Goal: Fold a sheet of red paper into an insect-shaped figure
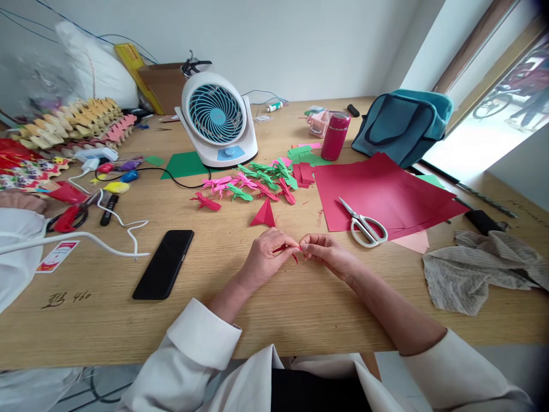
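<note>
Near the table's middle, my left hand (270, 254) pinches a small folded piece of red paper (281, 248) between thumb and fingers. My right hand (326, 252) is closed on the other end of the same piece, its fingertips almost meeting those of the left. Most of the paper is hidden by my fingers; a thin strip hangs below. Just beyond my left hand stands a folded red paper triangle (264, 214). Farther back lies a pile of folded paper figures (270, 174) in green, pink and red.
White-handled scissors (364, 226) lie partly on red paper sheets (381, 191) at the right. A black phone (163, 264) is left of my hands. Behind stand a fan (218, 120), a red flask (335, 137) and a blue bag (401, 126). A crumpled cloth (480, 266) lies far right.
</note>
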{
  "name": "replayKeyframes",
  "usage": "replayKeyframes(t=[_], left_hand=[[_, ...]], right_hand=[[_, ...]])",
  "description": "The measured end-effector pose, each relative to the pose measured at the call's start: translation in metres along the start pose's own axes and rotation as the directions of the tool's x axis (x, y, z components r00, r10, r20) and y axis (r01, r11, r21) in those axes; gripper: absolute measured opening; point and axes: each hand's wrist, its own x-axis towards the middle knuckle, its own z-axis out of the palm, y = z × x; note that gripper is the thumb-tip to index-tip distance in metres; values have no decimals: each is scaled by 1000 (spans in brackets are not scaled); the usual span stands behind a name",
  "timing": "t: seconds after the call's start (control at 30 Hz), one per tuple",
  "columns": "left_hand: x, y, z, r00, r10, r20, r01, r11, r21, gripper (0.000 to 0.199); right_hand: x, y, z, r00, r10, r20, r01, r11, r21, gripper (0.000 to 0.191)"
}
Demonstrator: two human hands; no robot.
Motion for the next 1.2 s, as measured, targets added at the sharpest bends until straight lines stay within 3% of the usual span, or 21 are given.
replayKeyframes(t=[0.67, 1.2], left_hand=[[-2, -1, 0, 999, 17, -30, -15, 999, 47, 9], [-1, -4, -1, 1000, -6, 27, 5, 999, 32, 6]], right_hand=[[0, -2, -2, 998, 37, 42, -37, 999, 19, 36], [4, -2, -8, 1000, -4, 28, 8, 990, -140, 38]])
